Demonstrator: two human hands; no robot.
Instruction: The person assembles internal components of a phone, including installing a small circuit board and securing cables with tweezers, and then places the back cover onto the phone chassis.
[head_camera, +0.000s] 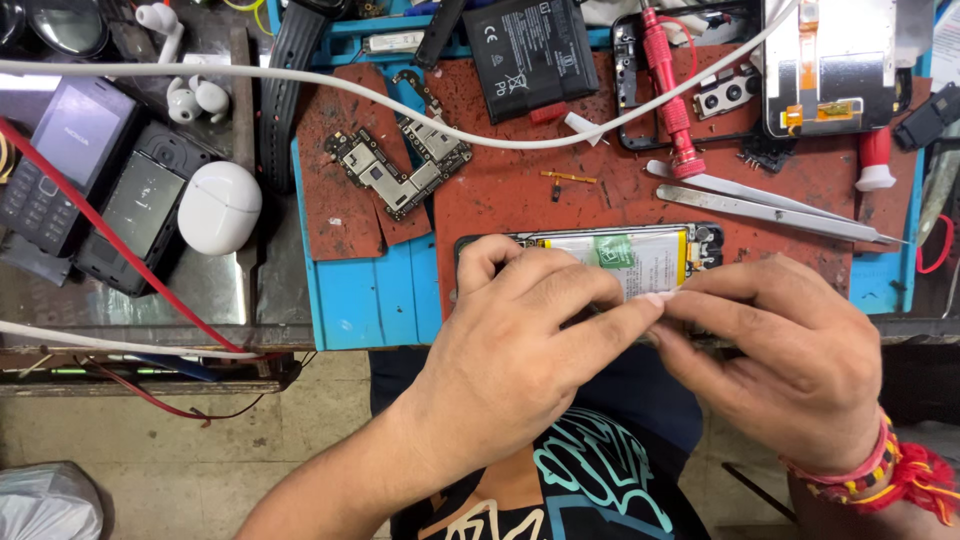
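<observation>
We find both hands bearing on an opened phone (640, 255) lying at the near edge of the worn red mat (520, 180). The left hand (520, 330) cups its left end, thumb over the corner, while the forefinger meets the right hand (790, 350); their fingertips (660, 298) close together on the lower edge by the battery (630, 258). Whether anything is pinched there we cannot tell.

Risk, in our judgement: prying by a soft pouch cell could dent it, and the phone overhangs the edge, so a slip could drop it.

Materials: glossy foil-faced battery, thin metal frame. Beyond lie smooth steel tweezers (770, 205), a ridged red screwdriver (668, 90), a bare L-shaped circuit board (400, 165), a white cable (420, 115) and a matte black loose battery (530, 55).
</observation>
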